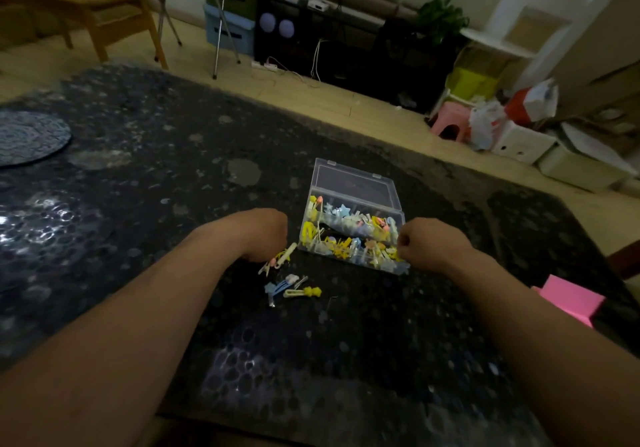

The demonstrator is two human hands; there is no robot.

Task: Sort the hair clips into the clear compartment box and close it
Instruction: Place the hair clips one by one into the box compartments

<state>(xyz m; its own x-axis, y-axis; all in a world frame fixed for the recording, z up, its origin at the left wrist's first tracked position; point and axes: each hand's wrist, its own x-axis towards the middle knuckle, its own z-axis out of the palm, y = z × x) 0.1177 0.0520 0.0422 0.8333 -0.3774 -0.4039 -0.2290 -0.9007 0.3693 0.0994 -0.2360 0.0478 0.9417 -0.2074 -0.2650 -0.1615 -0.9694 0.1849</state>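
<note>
Head view: loose hair clips (291, 285) on the bench (138, 204), 5 o'clock off left hand (265, 235). Left is nearer. Clear box (353, 239) at its 3 o'clock, lid (353, 183) up. Right hand (429, 242) at box's right corner. Both hands curled, can't tell what they grip.

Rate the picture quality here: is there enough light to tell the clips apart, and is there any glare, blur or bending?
Head view: dim and underexposed, yet the loose clips and those in the box can be told by colour; head view, left side: white glare patches on the dark table; head view, edges: wide-angle bending tilts the white shelf; the left hand and right hand look slightly soft.
</note>
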